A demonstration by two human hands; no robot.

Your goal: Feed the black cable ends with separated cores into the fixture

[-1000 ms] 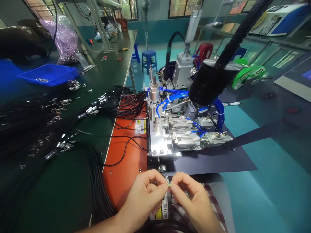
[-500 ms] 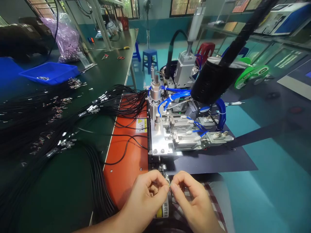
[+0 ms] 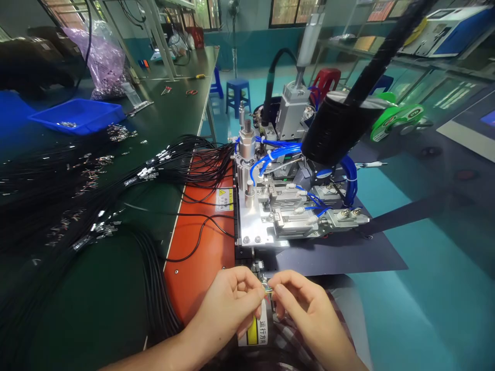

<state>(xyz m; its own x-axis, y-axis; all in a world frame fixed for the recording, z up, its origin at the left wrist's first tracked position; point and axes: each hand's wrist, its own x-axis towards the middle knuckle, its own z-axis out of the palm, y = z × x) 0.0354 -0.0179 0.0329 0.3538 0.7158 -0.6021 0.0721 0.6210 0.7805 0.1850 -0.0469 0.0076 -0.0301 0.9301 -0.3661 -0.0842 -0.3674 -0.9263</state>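
The left hand (image 3: 234,304) pinches fine wires (image 3: 268,290) (barely visible) off the orange board's (image 3: 197,281) right edge. Right hand (image 3: 303,309) alongside, grip unclear.

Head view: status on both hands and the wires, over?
Left hand pinching thin wires. Right hand at the wires, grip unclear. Machine stands just beyond both hands.

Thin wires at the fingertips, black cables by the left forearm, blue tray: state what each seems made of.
Thin wires: possibly plastic-coated metal, given the fine, light strands; too small to be sure.
Black cables: likely rubber or soft plastic outside, smooth with a faint sheen, bending in a curve.
Blue tray: apparently plastic, evenly coloured with smooth walls.
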